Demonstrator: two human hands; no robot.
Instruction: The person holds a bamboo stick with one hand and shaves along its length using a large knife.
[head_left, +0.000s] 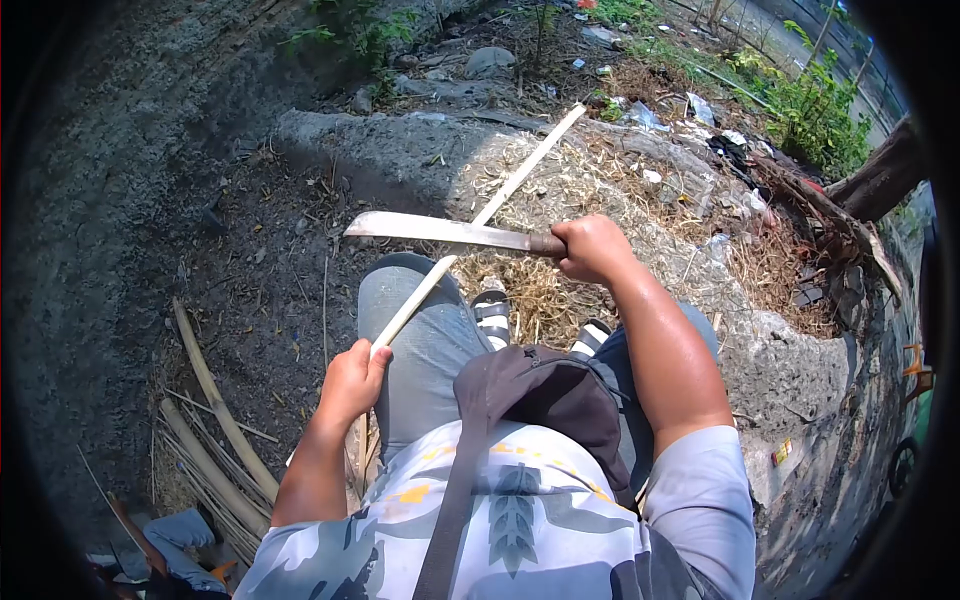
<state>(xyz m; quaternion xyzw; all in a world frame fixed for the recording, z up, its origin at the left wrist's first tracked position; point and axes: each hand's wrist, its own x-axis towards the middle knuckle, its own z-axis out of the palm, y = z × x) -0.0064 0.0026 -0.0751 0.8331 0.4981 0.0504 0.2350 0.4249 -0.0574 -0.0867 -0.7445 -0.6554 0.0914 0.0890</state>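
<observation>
My right hand (594, 249) is closed around the dark handle of a machete (430, 228). Its broad blade points left and crosses over a long pale wooden strip (530, 165), hiding a short part of it. The strip's near end is gripped in my left hand (352, 382), beside my left knee. From there the strip slants up and to the right, its far end above the rocky ground. Both hands are in front of my lap, where a dark shoulder bag (560, 400) rests.
Pale shavings (540, 310) lie around my sandals. Long strips and split poles (215, 440) are piled at my lower left, near another person (180, 540). A concrete ledge (380, 150) runs ahead. Litter and a tree trunk (885, 170) stand at the right.
</observation>
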